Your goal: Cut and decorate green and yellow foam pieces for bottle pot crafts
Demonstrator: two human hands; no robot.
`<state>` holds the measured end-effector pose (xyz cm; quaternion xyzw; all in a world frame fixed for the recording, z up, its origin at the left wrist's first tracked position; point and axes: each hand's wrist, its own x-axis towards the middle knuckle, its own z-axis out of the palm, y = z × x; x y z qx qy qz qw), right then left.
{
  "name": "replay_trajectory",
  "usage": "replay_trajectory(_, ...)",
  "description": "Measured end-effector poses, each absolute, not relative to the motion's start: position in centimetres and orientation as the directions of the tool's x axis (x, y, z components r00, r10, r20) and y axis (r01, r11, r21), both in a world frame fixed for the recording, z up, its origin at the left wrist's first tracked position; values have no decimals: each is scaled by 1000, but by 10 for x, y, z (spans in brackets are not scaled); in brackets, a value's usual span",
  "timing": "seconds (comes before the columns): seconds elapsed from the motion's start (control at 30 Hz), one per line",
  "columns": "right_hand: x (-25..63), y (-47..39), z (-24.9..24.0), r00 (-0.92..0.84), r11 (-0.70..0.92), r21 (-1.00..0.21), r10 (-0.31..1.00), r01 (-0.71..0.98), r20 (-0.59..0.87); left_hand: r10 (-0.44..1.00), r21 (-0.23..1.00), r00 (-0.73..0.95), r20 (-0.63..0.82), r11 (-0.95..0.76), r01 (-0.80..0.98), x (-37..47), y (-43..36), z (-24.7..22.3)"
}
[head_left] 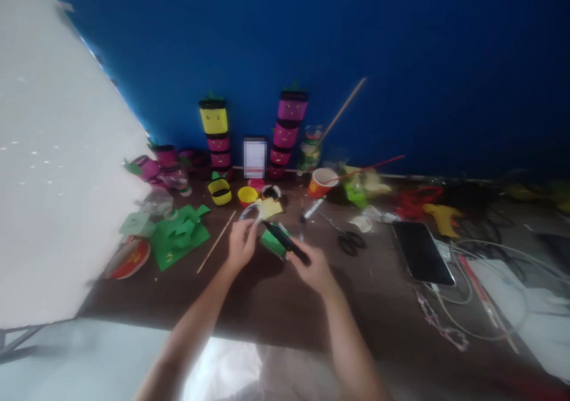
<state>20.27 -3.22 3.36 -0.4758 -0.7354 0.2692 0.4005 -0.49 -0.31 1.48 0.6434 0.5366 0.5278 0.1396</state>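
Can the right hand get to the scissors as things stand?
Probably yes, once freed. The scissors lie flat on the table just beyond the right hand, with nothing between them. But that hand holds a black tool, so it would have to put it down.

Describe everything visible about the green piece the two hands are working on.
The green piece is small, looks like paper or thin card, and seems rolled or folded into a band; blur hides finer detail. It sits just above the brown table, between both hands. The left hand is at its left side, near a pale curved strip. The right hand grips a black pen-like tool that lies slanted across its top.
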Motion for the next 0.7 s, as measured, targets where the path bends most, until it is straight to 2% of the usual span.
replay_trajectory(0.7,204,-31,33,-244,409,-771,912,488,329,811,693,-91,578,-428,581,-6,-2,20)
